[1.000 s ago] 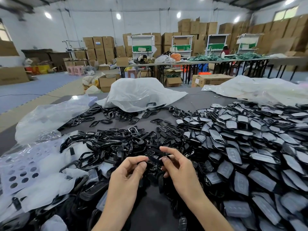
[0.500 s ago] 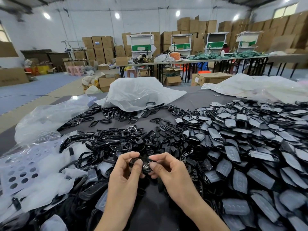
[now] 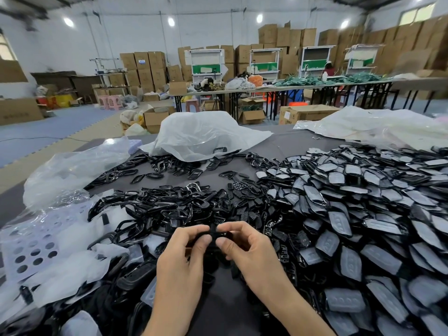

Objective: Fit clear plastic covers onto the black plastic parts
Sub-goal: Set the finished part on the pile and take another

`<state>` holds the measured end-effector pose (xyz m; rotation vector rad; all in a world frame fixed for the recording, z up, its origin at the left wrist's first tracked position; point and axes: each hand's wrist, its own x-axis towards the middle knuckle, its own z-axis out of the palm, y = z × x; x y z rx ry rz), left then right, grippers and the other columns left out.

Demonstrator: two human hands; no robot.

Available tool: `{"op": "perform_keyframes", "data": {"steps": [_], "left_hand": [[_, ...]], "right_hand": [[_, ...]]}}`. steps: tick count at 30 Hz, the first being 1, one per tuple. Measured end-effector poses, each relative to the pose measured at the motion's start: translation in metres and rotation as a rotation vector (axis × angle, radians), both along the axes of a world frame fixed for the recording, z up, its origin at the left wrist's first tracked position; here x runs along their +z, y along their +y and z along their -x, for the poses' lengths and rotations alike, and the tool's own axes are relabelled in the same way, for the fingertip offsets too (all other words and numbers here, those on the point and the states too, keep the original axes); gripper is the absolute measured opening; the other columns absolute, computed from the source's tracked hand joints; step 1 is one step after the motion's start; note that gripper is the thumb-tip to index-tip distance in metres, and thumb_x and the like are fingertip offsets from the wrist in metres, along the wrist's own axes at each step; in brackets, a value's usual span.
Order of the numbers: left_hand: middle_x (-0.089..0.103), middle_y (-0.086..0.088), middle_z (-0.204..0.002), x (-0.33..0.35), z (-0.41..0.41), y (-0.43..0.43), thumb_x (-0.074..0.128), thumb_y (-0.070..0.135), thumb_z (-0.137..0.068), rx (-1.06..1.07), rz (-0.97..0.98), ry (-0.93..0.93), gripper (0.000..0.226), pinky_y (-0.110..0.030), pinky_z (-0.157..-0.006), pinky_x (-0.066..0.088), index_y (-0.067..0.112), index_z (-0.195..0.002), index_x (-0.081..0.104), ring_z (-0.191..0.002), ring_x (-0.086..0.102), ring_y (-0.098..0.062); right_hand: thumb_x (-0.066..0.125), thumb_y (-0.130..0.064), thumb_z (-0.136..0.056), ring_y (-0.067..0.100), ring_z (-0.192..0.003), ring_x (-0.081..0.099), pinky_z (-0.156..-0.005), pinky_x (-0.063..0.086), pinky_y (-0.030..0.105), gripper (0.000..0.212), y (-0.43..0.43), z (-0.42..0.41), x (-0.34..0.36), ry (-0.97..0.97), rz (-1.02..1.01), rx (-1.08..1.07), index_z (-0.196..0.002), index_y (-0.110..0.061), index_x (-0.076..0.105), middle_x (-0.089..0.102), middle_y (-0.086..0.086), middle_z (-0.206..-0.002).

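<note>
Black part (image 3: 213, 233) pinched by left hand (image 3: 184, 251) and right hand (image 3: 244, 249) above counter (image 3: 286, 146); its cover not discernible. Large covered pile (image 3: 351, 214) amassed at right. Bare-parts heap (image 3: 157, 209) left unfitted; much judged outstanding.

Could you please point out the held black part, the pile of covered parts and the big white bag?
held black part (image 3: 213, 232): head view, its visible middle.
pile of covered parts (image 3: 340, 223): head view, a central piece.
big white bag (image 3: 203, 132): head view, crumpled top.
</note>
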<state>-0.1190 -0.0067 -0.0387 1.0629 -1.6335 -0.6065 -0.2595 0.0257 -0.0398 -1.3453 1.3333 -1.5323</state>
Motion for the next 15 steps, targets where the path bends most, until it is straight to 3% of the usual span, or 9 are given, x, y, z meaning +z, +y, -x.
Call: {"op": "perform_keyframes", "data": {"steps": [4,7,9,12,15], "left_hand": [[0.068,0.029,-0.092,0.006,-0.002,0.003,0.069,0.016,-0.090,-0.024,0.035,-0.086,0.029,-0.004,-0.076,0.042,0.045,-0.092,0.067,-0.091,0.063,0.008],[0.068,0.025,-0.094,0.015,-0.016,-0.003,0.054,0.034,-0.097,0.065,0.111,-0.297,0.016,-0.020,-0.078,0.046,0.038,-0.106,0.067,-0.087,0.061,0.004],[0.069,0.011,-0.092,0.018,-0.036,-0.012,0.054,0.029,-0.097,0.248,0.169,-0.431,0.016,-0.032,-0.076,0.047,0.027,-0.107,0.067,-0.082,0.060,-0.010],[0.070,-0.010,-0.097,0.016,-0.056,-0.024,0.062,0.021,-0.092,0.507,0.068,-0.696,0.017,-0.048,-0.083,0.045,0.013,-0.105,0.071,-0.093,0.059,-0.034],[0.067,-0.016,-0.101,0.010,-0.060,-0.028,0.065,0.027,-0.091,0.525,-0.075,-0.880,0.023,-0.052,-0.085,0.043,0.010,-0.105,0.073,-0.100,0.055,-0.040]], "right_hand": [[0.072,-0.027,-0.091,0.012,-0.074,0.064,-0.075,0.056,0.040,0.015,0.001,0.000,-0.001,0.070,-0.009,-0.016,-0.097,-0.040,0.069,0.073,-0.004,-0.090],[0.071,-0.032,-0.091,0.007,-0.070,0.061,-0.071,0.054,0.032,0.011,0.001,0.004,-0.002,0.081,-0.011,-0.040,-0.095,-0.041,0.066,0.072,-0.003,-0.087],[0.069,-0.035,-0.092,0.004,-0.073,0.061,-0.070,0.052,0.023,0.010,0.000,0.007,-0.004,0.082,-0.014,-0.069,-0.095,-0.042,0.064,0.071,-0.005,-0.088],[0.068,-0.035,-0.093,0.013,-0.074,0.063,-0.072,0.054,0.029,0.008,-0.001,0.008,-0.006,0.068,-0.019,-0.103,-0.095,-0.042,0.064,0.069,-0.001,-0.087],[0.069,-0.034,-0.093,0.014,-0.071,0.061,-0.070,0.054,0.029,0.009,-0.002,0.008,-0.007,0.040,-0.013,-0.121,-0.093,-0.042,0.064,0.068,-0.001,-0.083]]}}
